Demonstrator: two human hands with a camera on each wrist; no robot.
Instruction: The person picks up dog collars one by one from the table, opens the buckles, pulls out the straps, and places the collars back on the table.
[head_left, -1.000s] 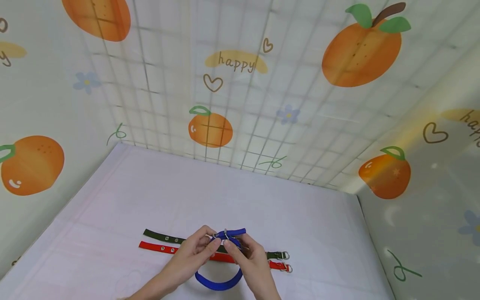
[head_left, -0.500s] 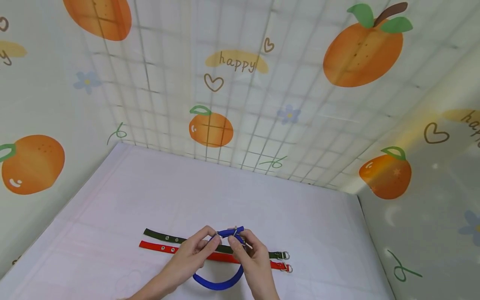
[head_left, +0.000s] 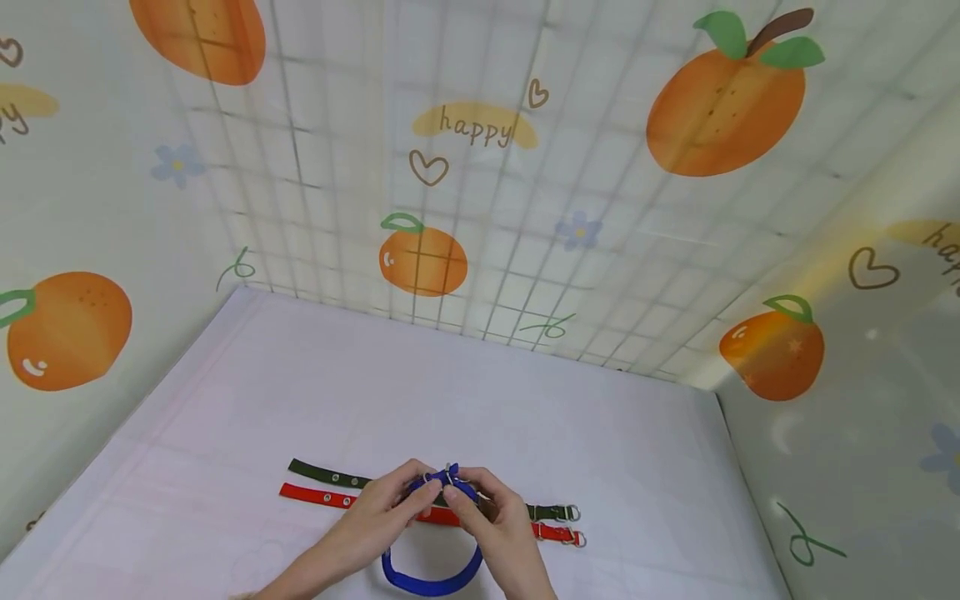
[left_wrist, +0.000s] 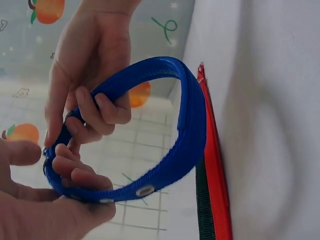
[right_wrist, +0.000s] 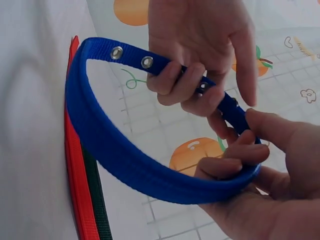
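A blue nylon pet collar [head_left: 431, 586] with metal eyelets is bent into a closed loop and held up off the table. My left hand [head_left: 384, 510] pinches its upper part between thumb and curled fingers. Close beside it, my right hand [head_left: 504, 527] grips the collar at the metal buckle [head_left: 451, 475], where a short blue tip pokes up. The padded lower part of the loop hangs below both hands. In the right wrist view, a row of eyelets [right_wrist: 146, 62] runs toward the left hand's fingers. The fingers partly cover the buckle in both wrist views.
A dark green collar [head_left: 318, 473] and a red collar [head_left: 303, 495] lie flat side by side behind the hands, metal D-rings at the right. The white table [head_left: 615, 433] is enclosed by fruit-printed walls [head_left: 480, 200].
The blue strap end, which stretched right past the buckle, now shows only as a short tip. My right hand has shifted slightly left with the buckle, and the loop hangs a little lower.
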